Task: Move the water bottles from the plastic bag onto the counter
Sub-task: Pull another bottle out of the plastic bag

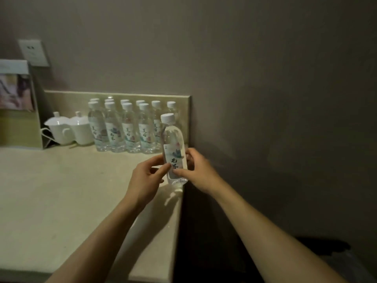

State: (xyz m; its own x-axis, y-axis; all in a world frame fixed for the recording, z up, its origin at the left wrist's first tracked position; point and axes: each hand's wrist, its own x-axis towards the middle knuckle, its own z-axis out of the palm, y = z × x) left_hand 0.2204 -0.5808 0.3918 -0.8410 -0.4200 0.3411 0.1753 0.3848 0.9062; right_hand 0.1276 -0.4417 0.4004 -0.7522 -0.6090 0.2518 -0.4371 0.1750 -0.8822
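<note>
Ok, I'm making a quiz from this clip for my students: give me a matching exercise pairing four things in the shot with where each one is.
Things:
1. held water bottle
2. row of water bottles
3. lidded white cups
4. wall socket plate

Places:
A. on the wall, upper left
B. between both hands, at the counter's right edge
C. on the counter, left of the bottle row
D. standing against the backsplash

Pairs: 1-B, 2-D, 3-C, 4-A
</note>
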